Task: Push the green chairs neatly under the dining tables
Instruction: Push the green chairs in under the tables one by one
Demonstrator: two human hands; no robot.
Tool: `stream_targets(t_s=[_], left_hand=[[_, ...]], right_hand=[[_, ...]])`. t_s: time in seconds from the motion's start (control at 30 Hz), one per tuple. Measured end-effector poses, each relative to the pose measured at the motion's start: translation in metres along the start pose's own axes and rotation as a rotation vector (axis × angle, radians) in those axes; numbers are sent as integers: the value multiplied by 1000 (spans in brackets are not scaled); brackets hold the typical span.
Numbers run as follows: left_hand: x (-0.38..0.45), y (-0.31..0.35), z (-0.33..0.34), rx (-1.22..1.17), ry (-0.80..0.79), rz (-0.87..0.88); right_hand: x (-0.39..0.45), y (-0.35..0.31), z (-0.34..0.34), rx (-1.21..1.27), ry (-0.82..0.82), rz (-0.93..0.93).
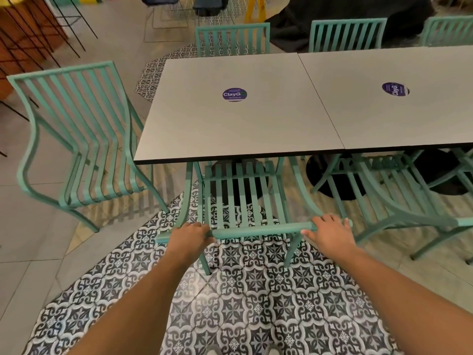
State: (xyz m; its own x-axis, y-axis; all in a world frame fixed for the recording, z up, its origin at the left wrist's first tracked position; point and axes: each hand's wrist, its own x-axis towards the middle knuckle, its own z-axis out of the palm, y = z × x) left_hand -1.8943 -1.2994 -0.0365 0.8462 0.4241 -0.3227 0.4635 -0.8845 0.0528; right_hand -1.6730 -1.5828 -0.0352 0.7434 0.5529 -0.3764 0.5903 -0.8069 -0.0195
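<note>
A green slatted chair (243, 193) stands right in front of me, its seat partly under the near edge of the grey dining table (230, 124). My left hand (190, 235) grips the left end of its top back rail. My right hand (330, 231) grips the right end of the same rail. Another green chair (84, 139) stands off the table's left end, clear of the top and angled toward it. A third green chair (399, 196) sits at my right, its seat partly under the second grey table (399, 111).
Three more green chairs (232, 39) line the far side of the tables. Black round table bases (337, 180) stand under the tops. Patterned tiles cover the floor below me, and black wire racks (38, 34) stand at the far left.
</note>
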Motion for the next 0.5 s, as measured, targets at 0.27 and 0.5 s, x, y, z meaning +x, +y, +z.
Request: stream_targets(t_s=[0.27,0.5], left_hand=[[-26,-22,-15,-216,144,-191],[-58,-95,-52,-546,224,-442]], right_hand=[[-9,-27,-12,54,54,-94],[2,-130,-42,105,36,-304]])
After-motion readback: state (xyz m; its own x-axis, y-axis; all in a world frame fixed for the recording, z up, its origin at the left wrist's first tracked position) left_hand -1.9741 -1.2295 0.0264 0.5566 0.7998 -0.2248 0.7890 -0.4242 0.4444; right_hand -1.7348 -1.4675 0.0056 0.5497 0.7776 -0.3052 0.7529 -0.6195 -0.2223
